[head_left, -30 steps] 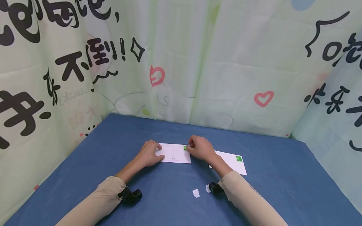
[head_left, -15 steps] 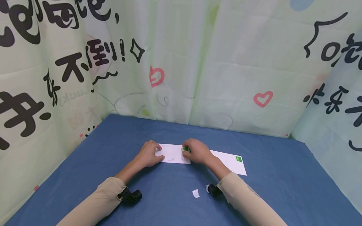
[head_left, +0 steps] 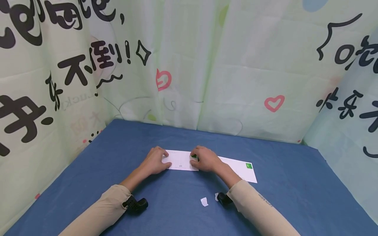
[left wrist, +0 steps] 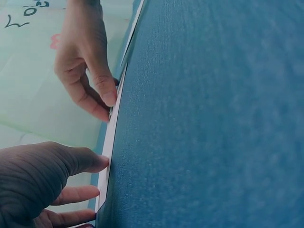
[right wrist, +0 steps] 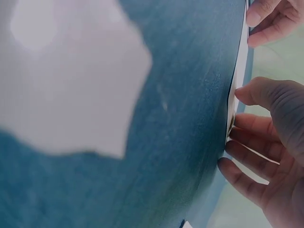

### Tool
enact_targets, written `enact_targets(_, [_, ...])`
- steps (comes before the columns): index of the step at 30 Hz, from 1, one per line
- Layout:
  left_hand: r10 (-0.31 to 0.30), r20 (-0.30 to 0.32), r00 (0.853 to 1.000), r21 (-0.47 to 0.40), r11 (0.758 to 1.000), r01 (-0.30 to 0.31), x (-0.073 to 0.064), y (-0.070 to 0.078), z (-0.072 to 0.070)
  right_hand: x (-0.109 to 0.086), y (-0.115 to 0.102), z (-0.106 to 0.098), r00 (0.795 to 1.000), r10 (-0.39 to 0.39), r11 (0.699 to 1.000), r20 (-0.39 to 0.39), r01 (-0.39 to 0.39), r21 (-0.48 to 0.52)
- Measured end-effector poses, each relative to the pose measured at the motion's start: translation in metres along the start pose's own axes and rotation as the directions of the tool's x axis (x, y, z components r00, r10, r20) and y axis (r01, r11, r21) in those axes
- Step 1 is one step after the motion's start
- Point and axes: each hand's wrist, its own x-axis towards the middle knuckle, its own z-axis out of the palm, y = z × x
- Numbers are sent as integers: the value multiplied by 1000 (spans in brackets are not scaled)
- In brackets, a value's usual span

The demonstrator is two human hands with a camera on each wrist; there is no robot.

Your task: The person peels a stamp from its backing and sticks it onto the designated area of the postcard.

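A white postcard [head_left: 178, 160] with a thin middle line lies flat on the blue cloth. Its green stamp [head_left: 194, 156] at the far right corner is partly covered by fingers. My left hand [head_left: 155, 160] rests on the card's left end, thumb and fingers apart. At the right end, my right hand [head_left: 206, 159] touches the card around the stamp with thumb and fingertips. In the right wrist view, the fingers of my right hand [right wrist: 280, 137] are fairly straight and spread. The left wrist view shows the postcard [left wrist: 108, 147] edge-on, with both hands touching it.
A second white card [head_left: 237, 167] with a green stamp [head_left: 249, 166] lies to the right, partly behind my right wrist. Two paper scraps [head_left: 204, 201] lie nearer, one partly hidden by the black right wrist camera [head_left: 224, 198]. A printed curtain [head_left: 236, 75] surrounds the blue table.
My right hand has moved slightly left and nearer, onto the postcard's right end, and now covers part of the stamp. My left hand stays in place.
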Motion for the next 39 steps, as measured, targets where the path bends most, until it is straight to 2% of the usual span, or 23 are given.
enact_targets(8, [16, -16, 1000, 12, 1000, -16, 1, -1, 0, -2, 1, 1, 1000, 6, 1000, -7, -6, 19])
enact_targets(16, [20, -13, 1000, 11, 1000, -20, 1, -1, 2, -6, 2, -1, 999, -24, 1000, -28, 24, 11])
enact_targets(29, [1, 1, 1000, 4, 1000, -1, 0, 2, 0, -9, 3, -2, 998, -51, 997, -37, 53, 49])
enact_targets(32, [0, -6, 1000, -10, 1000, 0, 0, 1, 1, -10, 6, -1, 997, -53, 994, -57, 58, 94])
enact_targets(35, [7, -18, 1000, -29, 1000, -7, 0, -1, 1, -11, 10, -1, 998, -18, 983, -63, 30, 183])
enact_targets(39, [0, -25, 1000, -54, 999, -1, -1, -1, 1, -13, 11, -3, 993, 87, 948, -74, -60, 312])
